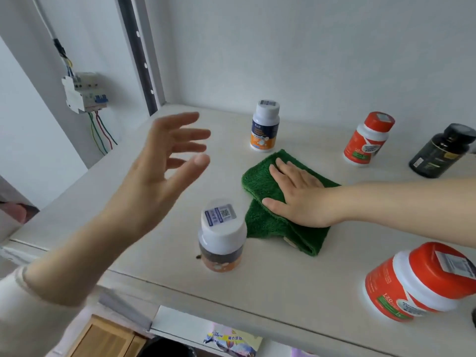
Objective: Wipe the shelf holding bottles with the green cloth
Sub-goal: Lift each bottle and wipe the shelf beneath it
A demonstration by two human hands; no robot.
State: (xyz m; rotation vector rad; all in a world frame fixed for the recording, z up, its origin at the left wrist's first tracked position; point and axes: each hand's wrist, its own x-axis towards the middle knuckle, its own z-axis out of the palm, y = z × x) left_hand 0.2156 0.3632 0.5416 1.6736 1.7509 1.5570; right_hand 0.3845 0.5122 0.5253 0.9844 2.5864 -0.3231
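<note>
A folded green cloth [260, 176] lies on the pale shelf [270, 279], near its middle. My right hand [298, 194] presses flat on the cloth with straight fingers. My left hand [164, 163] hovers above the shelf's left part, fingers spread, holding nothing. A white-capped bottle with an orange base [221, 240] stands just left of the cloth, below my left hand. Another white and orange bottle [264, 127] stands behind the cloth.
Two red-capped bottles [367, 139] [422, 279] and a black bottle [441, 150] stand on the right side of the shelf. A wall runs behind. A breaker box with loose wires [83, 92] hangs at the left.
</note>
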